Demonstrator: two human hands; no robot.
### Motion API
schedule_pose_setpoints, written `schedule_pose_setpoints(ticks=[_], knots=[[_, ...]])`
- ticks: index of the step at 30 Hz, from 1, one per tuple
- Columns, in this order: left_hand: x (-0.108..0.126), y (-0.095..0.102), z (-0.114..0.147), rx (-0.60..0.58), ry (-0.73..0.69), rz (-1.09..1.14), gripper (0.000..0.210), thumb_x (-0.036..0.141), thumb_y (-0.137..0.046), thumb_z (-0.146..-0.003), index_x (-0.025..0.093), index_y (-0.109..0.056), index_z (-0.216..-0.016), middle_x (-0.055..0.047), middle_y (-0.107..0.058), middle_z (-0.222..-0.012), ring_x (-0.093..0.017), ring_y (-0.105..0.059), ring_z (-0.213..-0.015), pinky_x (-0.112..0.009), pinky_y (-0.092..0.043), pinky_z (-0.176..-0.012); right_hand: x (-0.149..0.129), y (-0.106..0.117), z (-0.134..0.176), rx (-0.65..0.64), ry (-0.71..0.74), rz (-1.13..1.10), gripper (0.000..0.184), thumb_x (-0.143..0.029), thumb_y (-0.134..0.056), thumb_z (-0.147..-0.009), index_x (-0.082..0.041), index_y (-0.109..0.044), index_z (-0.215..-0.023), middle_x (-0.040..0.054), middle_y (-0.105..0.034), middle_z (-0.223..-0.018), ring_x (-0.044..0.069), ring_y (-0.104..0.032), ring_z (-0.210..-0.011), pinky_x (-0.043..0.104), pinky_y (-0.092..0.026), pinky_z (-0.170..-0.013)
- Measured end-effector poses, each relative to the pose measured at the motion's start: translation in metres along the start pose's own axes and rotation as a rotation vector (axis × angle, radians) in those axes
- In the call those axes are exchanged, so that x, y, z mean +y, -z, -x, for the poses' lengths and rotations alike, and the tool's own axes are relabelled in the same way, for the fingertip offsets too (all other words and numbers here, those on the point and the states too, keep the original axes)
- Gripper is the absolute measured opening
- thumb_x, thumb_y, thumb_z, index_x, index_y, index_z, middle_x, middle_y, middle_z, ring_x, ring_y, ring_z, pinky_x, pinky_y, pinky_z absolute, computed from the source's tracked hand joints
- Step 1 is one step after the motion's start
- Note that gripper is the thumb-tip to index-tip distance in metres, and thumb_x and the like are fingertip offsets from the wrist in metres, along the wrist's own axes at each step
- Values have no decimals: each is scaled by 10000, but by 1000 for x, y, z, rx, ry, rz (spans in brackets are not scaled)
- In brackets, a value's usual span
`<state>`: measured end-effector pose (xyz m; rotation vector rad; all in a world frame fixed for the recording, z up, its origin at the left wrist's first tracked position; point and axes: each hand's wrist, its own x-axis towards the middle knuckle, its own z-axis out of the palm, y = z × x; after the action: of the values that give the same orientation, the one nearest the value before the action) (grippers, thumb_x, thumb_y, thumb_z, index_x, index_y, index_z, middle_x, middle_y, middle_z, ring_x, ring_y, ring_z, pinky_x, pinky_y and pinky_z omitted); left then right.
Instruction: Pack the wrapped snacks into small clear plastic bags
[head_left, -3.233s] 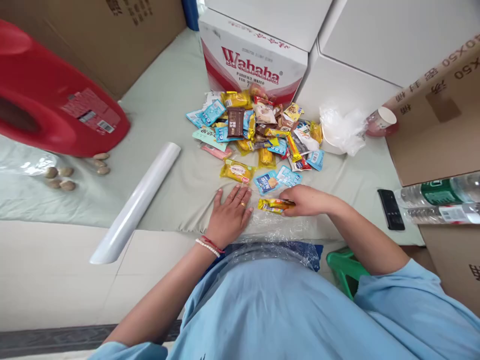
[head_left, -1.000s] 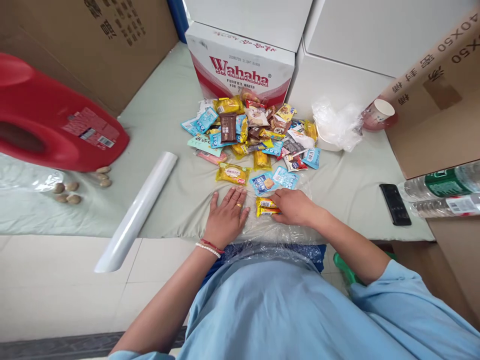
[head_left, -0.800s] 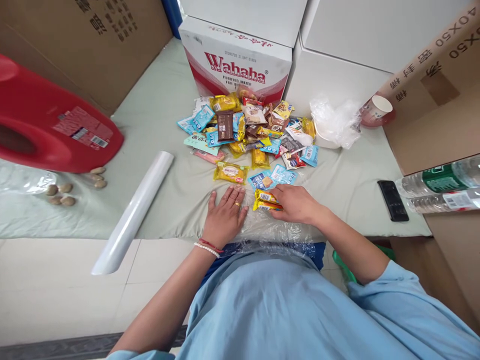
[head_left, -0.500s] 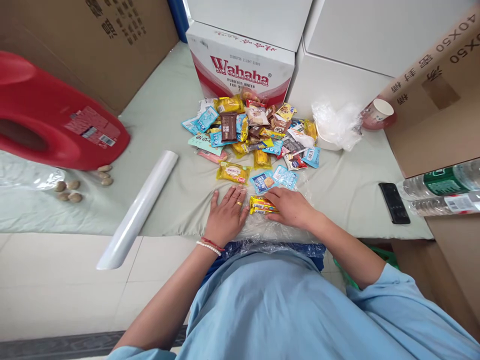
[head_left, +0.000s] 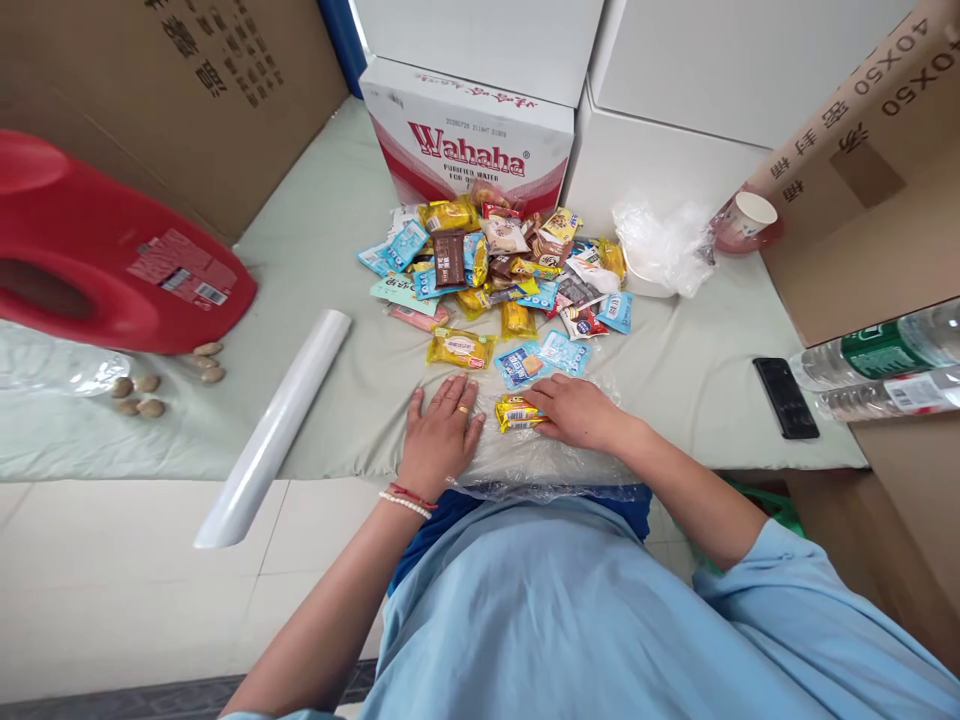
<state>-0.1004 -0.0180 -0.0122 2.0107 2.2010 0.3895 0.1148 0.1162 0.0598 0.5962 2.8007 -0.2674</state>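
Note:
My left hand (head_left: 442,434) lies flat on the cloth with its fingers spread, at the left edge of a sheet of clear plastic wrap (head_left: 496,462). With thumb and fingers my right hand (head_left: 576,412) grips the right end of several small yellow snack packets (head_left: 517,413), which lie side by side on that wrap. Just beyond them are two light-blue snack packets (head_left: 520,366). A yellow wrapped cake (head_left: 461,348) sits in front of my left fingertips. Farther back is a heaped pile of wrapped snacks (head_left: 517,262) in many colours.
On the left are a white roll (head_left: 279,420) overhanging the table edge, a red jug (head_left: 120,250) and several brown nuts (head_left: 148,384). A Wahaba carton (head_left: 472,140) stands behind the pile. A phone (head_left: 786,398), bottles (head_left: 885,350) and a paper cup (head_left: 750,216) are at right.
My left hand has shifted slightly left, away from the yellow snack packets. My right hand stays at the packets. The view has moved a little.

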Motion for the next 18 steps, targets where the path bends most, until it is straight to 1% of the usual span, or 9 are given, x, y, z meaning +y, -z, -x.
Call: schedule_pose_setpoints(ticks=[4, 9, 14, 16, 18], knots=[[-4, 1, 6, 22, 10, -24, 555, 421, -338, -1080, 156, -496, -1541, -141, -454, -1647, -319, -396, -1546, -618, -220, -1263, 4, 1, 2, -4, 16, -11, 507, -336, -682, -975, -164, -581, -1442, 140, -646, -1372, 310, -578, -1220, 408, -491, -976], [-5, 5, 11, 49, 16, -20, 540, 413, -368, -1076, 200, -476, -1560, -137, -450, -1648, -327, -433, -1524, -651, -196, -1257, 7, 3, 4, -12, 18, -12, 513, -326, -679, -970, -161, -581, -1446, 145, -650, -1367, 315, -585, -1194, 409, -496, -947], [-3, 3, 11, 78, 6, -14, 534, 395, -375, -1081, 195, -462, -1568, -148, -456, -1642, -333, -441, -1519, -670, -194, -1254, 7, 1, 4, 3, 30, -14, 505, -311, -665, -977, -155, -580, -1449, 154, -650, -1372, 316, -587, -1196, 417, -501, -957], [-4, 0, 11, 93, 6, -8, 531, 390, -396, -1077, 202, -459, -1570, -157, -460, -1639, -346, -449, -1512, -683, -211, -1247, 7, 0, 3, 3, 26, -13, 512, -306, -673, -969, -147, -582, -1447, 158, -654, -1366, 324, -593, -1192, 427, -508, -957], [-7, -1, 13, 136, 2, 6, 543, 387, -445, -1063, 200, -454, -1573, -181, -460, -1635, -367, -441, -1515, -682, -267, -1230, 9, 0, 5, 10, 24, -33, 537, -310, -697, -954, -150, -580, -1453, 163, -646, -1386, 332, -599, -1204, 440, -515, -968]])
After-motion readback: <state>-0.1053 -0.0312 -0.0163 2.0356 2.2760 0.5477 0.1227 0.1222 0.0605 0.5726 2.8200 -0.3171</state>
